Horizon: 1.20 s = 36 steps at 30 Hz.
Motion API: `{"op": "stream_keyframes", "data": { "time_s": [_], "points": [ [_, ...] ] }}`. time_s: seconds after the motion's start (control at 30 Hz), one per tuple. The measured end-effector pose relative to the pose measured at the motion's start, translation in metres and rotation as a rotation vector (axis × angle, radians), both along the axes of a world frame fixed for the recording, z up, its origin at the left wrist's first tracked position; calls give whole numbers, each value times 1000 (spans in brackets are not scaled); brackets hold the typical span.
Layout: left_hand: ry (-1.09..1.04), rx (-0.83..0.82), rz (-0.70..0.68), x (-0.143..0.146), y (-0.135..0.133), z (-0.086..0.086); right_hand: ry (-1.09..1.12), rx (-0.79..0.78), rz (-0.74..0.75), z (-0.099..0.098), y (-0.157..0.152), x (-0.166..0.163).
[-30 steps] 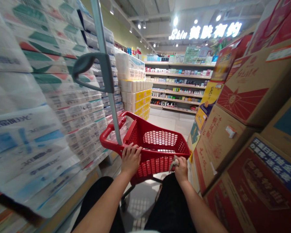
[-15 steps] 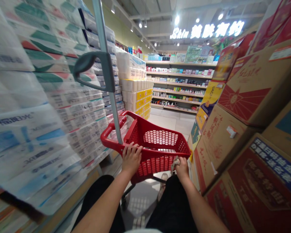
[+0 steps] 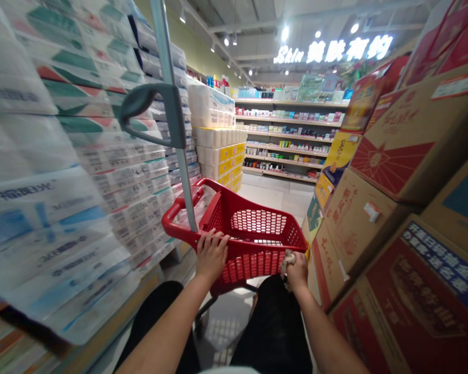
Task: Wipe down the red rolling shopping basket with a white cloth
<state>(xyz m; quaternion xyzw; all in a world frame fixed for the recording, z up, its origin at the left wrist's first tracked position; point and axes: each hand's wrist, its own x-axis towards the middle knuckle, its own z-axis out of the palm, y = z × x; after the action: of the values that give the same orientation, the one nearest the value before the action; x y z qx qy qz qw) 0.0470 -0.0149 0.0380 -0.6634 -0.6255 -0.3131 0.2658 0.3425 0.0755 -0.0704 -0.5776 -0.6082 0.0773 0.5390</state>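
A red plastic shopping cart (image 3: 253, 248) with a perforated basket stands crosswise in front of my knees. Over its near rim, close to the handle end, curl the fingers of my left hand (image 3: 211, 257). Bunched in my right hand (image 3: 298, 271) is a crumpled, pale, stained cloth (image 3: 287, 263), pressed at the near side by the cart's far right corner. Part of that cloth is hidden in the closed fingers. A grey metal pole (image 3: 166, 57) with a dark grey loop handle (image 3: 175, 117) rises from the cart's handle end.
Stacked tissue packs (image 3: 74, 218) line the left side, with toilet roll packs (image 3: 218, 150) farther back. Cardboard cartons (image 3: 393, 140) are piled close on the right. Shelves of small goods (image 3: 288, 130) span the back beneath a lit sign (image 3: 335, 48).
My right hand has shifted slightly right with the cloth, and more of the cloth now shows. My right knee has moved, covering the shoe seen before. The left hand and cart stay put.
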Motion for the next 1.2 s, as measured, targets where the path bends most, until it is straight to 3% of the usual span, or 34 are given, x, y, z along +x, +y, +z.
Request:
{"op": "stream_keyframes", "data": {
  "time_s": [0.27, 0.4, 0.57, 0.7, 0.87, 1.03, 1.2],
  "points": [
    [15, 19, 1, -1, 1, 0, -14, -55, 3, -3, -5, -6],
    [16, 19, 4, -1, 2, 0, 11, 68, 100, -5, -8, -14],
    [20, 3, 12, 0, 1, -1, -32, -12, 170, -13, -8, -21],
    [25, -1, 6, -1, 0, -2, -38, 62, 176, -18, -8, -23],
    [19, 8, 10, 0, 0, -2, -103, 50, 244, -16, -11, -27],
    [3, 3, -2, 0, 0, -1, -112, 150, 246, -11, -13, -31],
    [-1, -7, 3, -2, 1, -4, -161, 107, 271, -11, -14, -38]
  ]
}}
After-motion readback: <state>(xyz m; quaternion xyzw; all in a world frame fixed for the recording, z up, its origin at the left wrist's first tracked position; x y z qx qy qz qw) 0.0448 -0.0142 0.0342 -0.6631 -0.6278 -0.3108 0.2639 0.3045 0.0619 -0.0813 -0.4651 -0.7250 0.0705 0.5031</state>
